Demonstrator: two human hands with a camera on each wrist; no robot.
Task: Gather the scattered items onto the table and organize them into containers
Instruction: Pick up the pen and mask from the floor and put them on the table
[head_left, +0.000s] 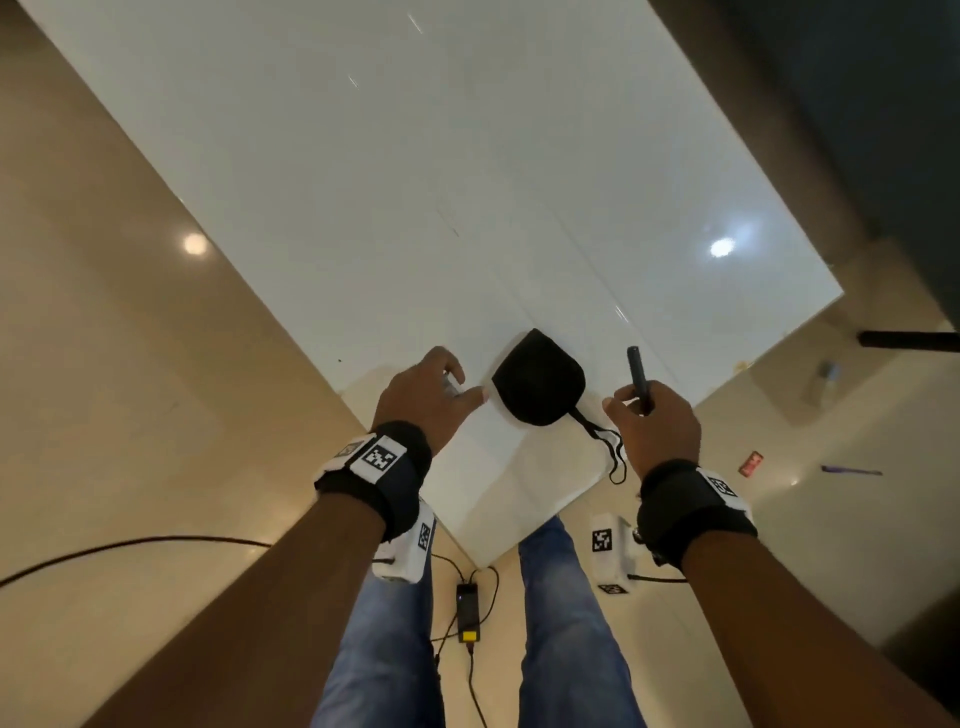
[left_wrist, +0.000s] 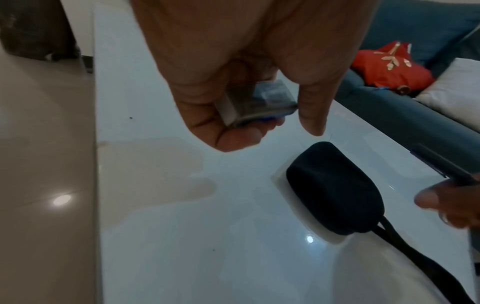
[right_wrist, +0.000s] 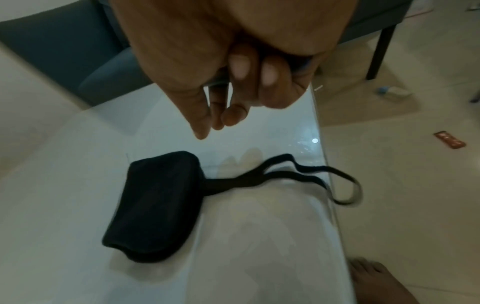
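A black fabric pouch (head_left: 537, 379) (right_wrist: 158, 205) with a looped strap (right_wrist: 345, 185) lies near the corner of the white glossy table (head_left: 415, 182). It rests on a shallow white tray (left_wrist: 279, 181), and its strap hangs over the table edge. Just left of the pouch my left hand (head_left: 441, 384) (left_wrist: 246, 115) hovers over the table and grips a small clear box (left_wrist: 257, 105) with blue parts inside. To the pouch's right my right hand (head_left: 644, 410) (right_wrist: 233, 92) grips a dark pen (head_left: 638, 379) (left_wrist: 441, 164), which points up and away.
On the floor to the right lie a red packet (head_left: 750, 463) (right_wrist: 449, 142), a purple pen (head_left: 852, 471) and a small bottle (head_left: 826, 374) (right_wrist: 394, 91). A cable and black device (head_left: 467, 610) lie between my legs. A blue sofa holds a red cloth (left_wrist: 389, 65).
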